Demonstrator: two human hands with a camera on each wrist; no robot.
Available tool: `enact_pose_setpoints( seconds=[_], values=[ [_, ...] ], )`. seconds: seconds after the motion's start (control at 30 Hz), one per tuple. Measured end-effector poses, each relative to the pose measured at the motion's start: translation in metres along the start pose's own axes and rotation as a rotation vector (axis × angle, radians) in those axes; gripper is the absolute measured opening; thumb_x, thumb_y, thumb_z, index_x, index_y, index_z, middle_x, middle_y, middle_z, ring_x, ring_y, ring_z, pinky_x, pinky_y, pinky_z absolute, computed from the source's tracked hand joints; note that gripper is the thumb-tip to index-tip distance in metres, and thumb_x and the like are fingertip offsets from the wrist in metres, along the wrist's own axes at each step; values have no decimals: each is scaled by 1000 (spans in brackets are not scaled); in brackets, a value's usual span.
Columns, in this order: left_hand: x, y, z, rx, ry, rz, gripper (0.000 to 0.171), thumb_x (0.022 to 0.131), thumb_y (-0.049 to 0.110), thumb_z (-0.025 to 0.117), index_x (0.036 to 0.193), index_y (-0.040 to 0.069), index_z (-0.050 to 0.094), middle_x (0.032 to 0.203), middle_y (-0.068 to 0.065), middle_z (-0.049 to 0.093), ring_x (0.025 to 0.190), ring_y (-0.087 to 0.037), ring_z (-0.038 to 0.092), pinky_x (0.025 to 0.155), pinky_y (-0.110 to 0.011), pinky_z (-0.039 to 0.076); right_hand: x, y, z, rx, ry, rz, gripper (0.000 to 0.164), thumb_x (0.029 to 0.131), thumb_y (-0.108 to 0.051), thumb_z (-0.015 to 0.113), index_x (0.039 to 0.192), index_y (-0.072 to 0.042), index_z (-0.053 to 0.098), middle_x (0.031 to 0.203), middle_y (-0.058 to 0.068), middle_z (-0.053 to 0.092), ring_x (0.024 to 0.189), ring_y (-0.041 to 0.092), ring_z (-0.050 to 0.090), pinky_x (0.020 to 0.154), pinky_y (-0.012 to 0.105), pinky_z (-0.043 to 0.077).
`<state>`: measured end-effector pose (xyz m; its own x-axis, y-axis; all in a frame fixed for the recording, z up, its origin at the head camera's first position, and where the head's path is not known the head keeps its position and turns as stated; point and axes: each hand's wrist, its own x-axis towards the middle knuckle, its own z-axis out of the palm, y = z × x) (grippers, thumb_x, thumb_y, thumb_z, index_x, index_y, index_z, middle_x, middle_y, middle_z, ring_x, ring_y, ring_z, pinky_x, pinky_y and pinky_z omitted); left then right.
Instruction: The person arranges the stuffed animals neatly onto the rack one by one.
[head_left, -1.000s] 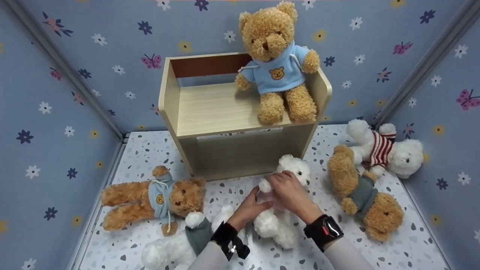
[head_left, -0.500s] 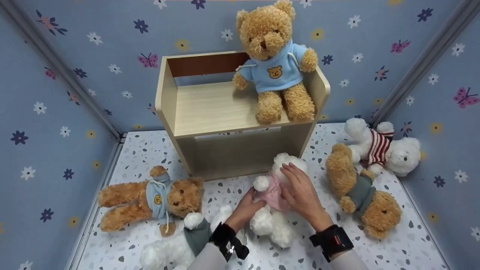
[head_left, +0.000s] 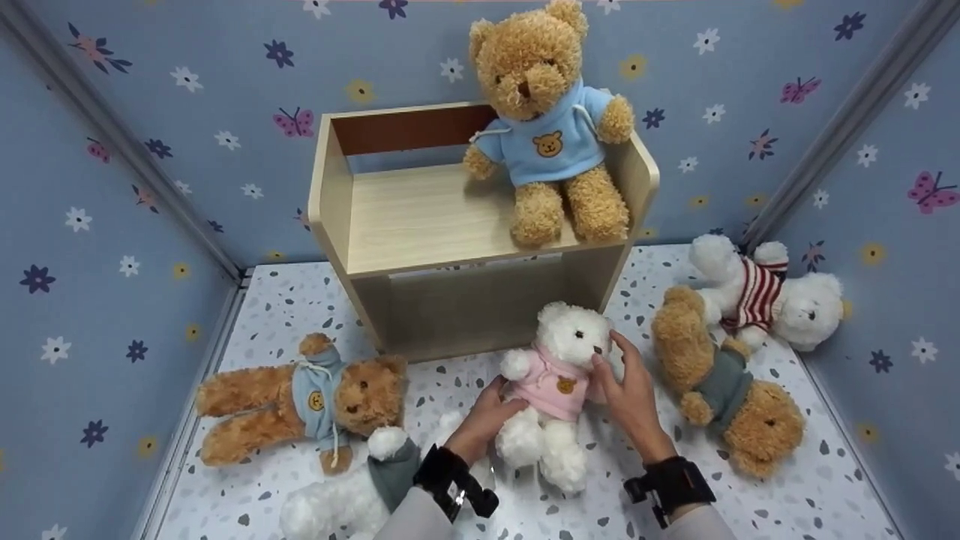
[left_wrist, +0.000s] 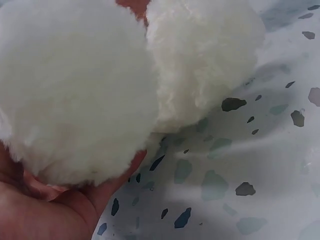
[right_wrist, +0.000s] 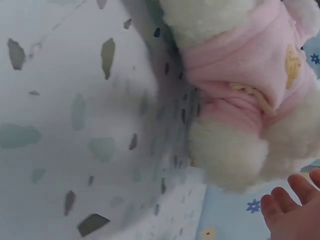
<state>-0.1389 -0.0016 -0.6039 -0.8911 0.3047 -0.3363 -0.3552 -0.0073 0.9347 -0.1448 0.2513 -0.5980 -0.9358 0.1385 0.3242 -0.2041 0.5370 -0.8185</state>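
Observation:
A white teddy bear in a pink hoodie point(head_left: 551, 386) sits facing forward before the lower opening of the shelf unit. My left hand point(head_left: 482, 421) grips its side at the waist, thumb in front and the other fingers partly hidden behind. In the left wrist view, the white fur of the bear's legs point(left_wrist: 80, 95) fills much of the picture, with my left hand point(left_wrist: 55, 212) under it. My right hand point(head_left: 630, 394) is beside the bear's head and arm with its fingers spread. The right wrist view shows the right hand point(right_wrist: 297, 210) with loosely bent fingers near the bear's fur.
A brown bear in a light-blue hoodie point(head_left: 551, 139) sits on the upper board of the shelf unit point(head_left: 427, 217). A brown bear point(head_left: 315, 401) and a white bear point(head_left: 337, 502) lie at left. Brown point(head_left: 724, 390) and striped-sweater point(head_left: 761, 296) bears lie at right.
The white bear has turned to face forward, its pink hoodie now showing. My right hand has moved off its chest and head to its right-hand side. The left hand stays at its waist.

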Motion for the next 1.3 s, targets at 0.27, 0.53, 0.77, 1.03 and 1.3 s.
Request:
enact_pose_setpoints(
  seconds=[0.27, 0.53, 0.77, 1.03, 1.3],
  values=[
    [-3, -2, -2, -181, -25, -28, 81, 94, 12, 65, 162, -1, 22, 160, -24, 35, 122, -29, 57, 99, -37, 51, -2, 10, 3, 147, -114, 252, 69, 103, -34, 65, 157, -2, 37, 153, 20, 49, 142, 36, 45, 114, 52, 37],
    [-4, -3, -1, -261, -6, -42, 84, 94, 9, 66, 163, 1, 20, 167, -24, 21, 136, -31, 46, 106, -38, 46, -7, 2, 11, 543, -191, 486, 68, 101, -23, 70, 158, -10, 35, 138, 22, 54, 118, 26, 63, 90, 34, 58],
    [-5, -4, -4, -295, -30, -39, 76, 97, 9, 65, 161, 0, 25, 164, -22, 31, 133, -31, 51, 106, -39, 48, -7, -5, 13, 678, -223, 485, 61, 97, -8, 71, 150, -2, 42, 126, 18, 60, 104, 21, 66, 83, 32, 58],
    [-9, -3, -4, -286, -123, -64, 64, 98, 6, 65, 155, 0, 37, 140, -17, 56, 115, -28, 63, 99, -40, 54, -7, -11, 11, 650, -271, 448, 55, 93, -6, 77, 141, -4, 50, 116, 16, 68, 96, 24, 70, 76, 32, 60],
    [-13, -1, -3, -175, -112, -54, 64, 89, 9, 73, 148, 0, 48, 145, -11, 53, 124, -21, 54, 106, -35, 46, -8, -13, 10, 531, -245, 384, 45, 89, -3, 80, 129, -3, 58, 104, 13, 69, 89, 18, 66, 69, 27, 56]
  ],
)
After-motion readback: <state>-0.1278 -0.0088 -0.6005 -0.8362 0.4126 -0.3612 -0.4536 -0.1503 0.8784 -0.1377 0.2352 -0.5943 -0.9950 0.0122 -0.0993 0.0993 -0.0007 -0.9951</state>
